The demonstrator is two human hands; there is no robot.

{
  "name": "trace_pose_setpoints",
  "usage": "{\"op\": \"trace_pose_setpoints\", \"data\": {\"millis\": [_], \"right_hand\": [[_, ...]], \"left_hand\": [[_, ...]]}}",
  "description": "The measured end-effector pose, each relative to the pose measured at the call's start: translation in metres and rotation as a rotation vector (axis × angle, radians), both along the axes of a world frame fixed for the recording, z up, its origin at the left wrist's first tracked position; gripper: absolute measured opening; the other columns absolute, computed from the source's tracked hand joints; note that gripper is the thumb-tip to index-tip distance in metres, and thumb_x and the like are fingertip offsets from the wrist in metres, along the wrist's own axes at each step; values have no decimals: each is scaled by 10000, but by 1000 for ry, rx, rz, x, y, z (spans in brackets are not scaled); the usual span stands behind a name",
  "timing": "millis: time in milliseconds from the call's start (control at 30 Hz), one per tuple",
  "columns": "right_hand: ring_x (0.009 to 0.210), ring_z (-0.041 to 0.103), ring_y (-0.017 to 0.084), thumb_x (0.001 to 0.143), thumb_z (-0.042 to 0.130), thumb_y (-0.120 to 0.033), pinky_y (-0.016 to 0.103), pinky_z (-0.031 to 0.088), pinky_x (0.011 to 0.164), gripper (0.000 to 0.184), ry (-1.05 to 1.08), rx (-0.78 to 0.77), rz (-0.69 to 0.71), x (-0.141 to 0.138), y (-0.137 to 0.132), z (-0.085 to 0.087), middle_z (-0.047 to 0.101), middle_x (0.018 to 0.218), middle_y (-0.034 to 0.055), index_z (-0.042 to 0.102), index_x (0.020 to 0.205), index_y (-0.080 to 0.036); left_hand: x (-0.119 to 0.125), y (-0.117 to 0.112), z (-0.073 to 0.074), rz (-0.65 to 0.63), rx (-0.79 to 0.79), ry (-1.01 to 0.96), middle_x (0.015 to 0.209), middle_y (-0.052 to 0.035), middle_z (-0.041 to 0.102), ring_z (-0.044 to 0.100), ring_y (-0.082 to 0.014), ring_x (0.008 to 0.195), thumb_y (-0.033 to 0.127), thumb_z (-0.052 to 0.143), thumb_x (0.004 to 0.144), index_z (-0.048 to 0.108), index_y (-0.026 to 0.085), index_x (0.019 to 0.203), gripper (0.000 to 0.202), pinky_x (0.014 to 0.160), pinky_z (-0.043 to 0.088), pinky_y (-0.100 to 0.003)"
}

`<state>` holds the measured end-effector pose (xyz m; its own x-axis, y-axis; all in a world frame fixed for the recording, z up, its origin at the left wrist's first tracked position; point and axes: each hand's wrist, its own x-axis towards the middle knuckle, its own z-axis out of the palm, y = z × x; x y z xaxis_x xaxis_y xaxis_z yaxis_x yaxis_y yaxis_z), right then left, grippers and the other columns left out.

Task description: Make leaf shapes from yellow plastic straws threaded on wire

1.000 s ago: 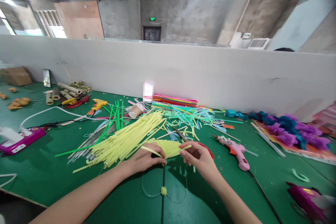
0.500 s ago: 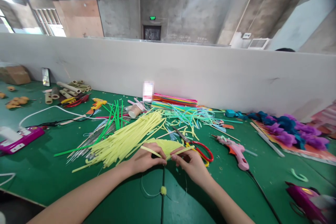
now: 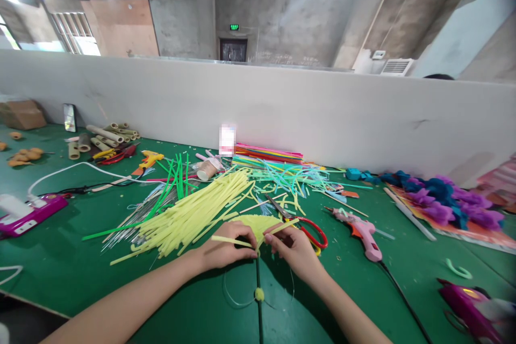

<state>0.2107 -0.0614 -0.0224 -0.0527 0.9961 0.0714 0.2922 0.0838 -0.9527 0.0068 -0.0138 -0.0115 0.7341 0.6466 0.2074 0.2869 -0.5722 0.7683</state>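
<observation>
My left hand [image 3: 226, 250] is closed around the top of a thin dark stem [image 3: 258, 301], pinching a fan of short yellow strips [image 3: 258, 222] against it. My right hand [image 3: 292, 250] sits right beside it, fingers pinched on one yellow strip [image 3: 284, 227] that sticks out to the upper right. A small yellow ball [image 3: 259, 294] sits on the stem below my hands, with a thin clear wire loop [image 3: 234, 295] around it. A big pile of long yellow strips [image 3: 193, 212] lies just beyond my left hand.
Red-handled scissors [image 3: 310, 231] lie right of my hands, then a pink glue gun [image 3: 363, 228] with its cord. Green strips [image 3: 177, 180], a paper cup [image 3: 208, 170], coloured sheets [image 3: 268, 155], purple and blue flowers [image 3: 451, 199], a magenta device [image 3: 30, 212] and cardboard tubes [image 3: 107, 137] litter the green table [image 3: 60, 269].
My right hand moved left to meet the left hand over the stem. The stem with its yellow ball shifted slightly right, and the scissors came into full view.
</observation>
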Motion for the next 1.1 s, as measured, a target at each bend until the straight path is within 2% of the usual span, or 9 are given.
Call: {"op": "trace_pose_setpoints", "data": {"millis": [200,533,767,833,933,1000,1100], "right_hand": [[553,576,143,754,624,-547,233,439,471,404,-1,6,-3,0,0,0,651,658,30,669,837,-154],[584,598,168,765,620,-525,259,456,508,381,-34,16,-37,2,0,0,679,717,52,684,851,-160],[712,611,222,810,600,-462,337,478,667,311,-223,143,-105,10,0,3,707,838,91,723,831,-177],[828,613,242,806,617,-452,364,475,770,281,-246,218,-129,12,1,3,695,899,91,725,821,-194],[1055,551,266,798,644,-431,412,397,955,227,-249,313,-154,14,3,1,644,1057,87,729,811,-221],[1126,505,276,790,654,-436,431,358,1001,224,-241,315,-180,15,4,0,609,1120,91,738,814,-229],[1174,463,289,772,665,-464,438,342,1022,255,-192,288,-205,16,6,-3,595,1113,101,748,812,-225]], "left_hand": [[5,-2,-7,15,101,33,830,3,654,572,-166,840,304,731,740,619,188,761,163,795,389,-271],[4,-1,-4,31,74,0,778,5,657,581,-152,770,215,688,768,601,182,720,104,762,396,-261],[0,2,-2,66,77,5,768,3,649,583,-147,769,227,698,760,605,177,709,118,741,407,-250],[-1,2,-1,81,80,2,771,4,651,583,-149,776,235,694,763,603,178,711,119,737,409,-251],[-3,2,3,115,77,-15,780,4,652,581,-153,786,236,696,756,595,180,702,128,740,413,-256],[-4,3,4,135,70,-29,780,2,650,581,-157,793,227,694,750,587,181,690,131,750,417,-262],[-4,3,4,162,55,-46,783,-7,641,585,-164,789,250,686,753,583,181,678,145,756,428,-274]]}}
